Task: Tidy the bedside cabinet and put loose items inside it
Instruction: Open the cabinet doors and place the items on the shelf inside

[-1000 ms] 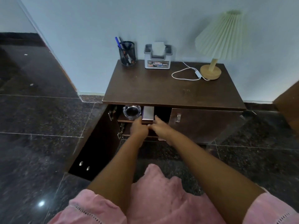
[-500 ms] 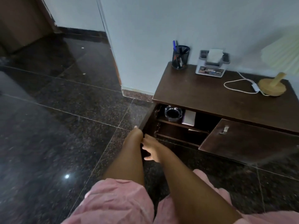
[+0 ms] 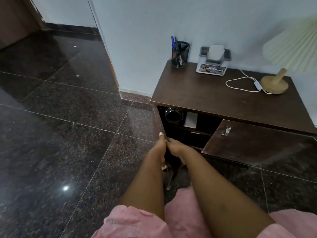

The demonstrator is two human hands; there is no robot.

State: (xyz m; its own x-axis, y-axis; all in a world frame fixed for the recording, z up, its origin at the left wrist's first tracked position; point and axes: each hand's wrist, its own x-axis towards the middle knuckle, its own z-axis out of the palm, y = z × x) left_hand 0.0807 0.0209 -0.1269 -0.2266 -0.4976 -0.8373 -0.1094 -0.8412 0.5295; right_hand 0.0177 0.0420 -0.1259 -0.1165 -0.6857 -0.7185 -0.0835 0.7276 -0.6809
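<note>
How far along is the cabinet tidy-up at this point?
Done: a glass ashtray and a white box sit on the upper shelf inside. In hand: the left hand grips the open left door's edge, the right hand beside it, likely to close it. Left: shutting that door; the pen holder, note dispenser and lamp stand on top, perhaps by design.

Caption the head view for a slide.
Left hand and right hand at the open door; glass ashtray and white box inside the cabinet.
</note>
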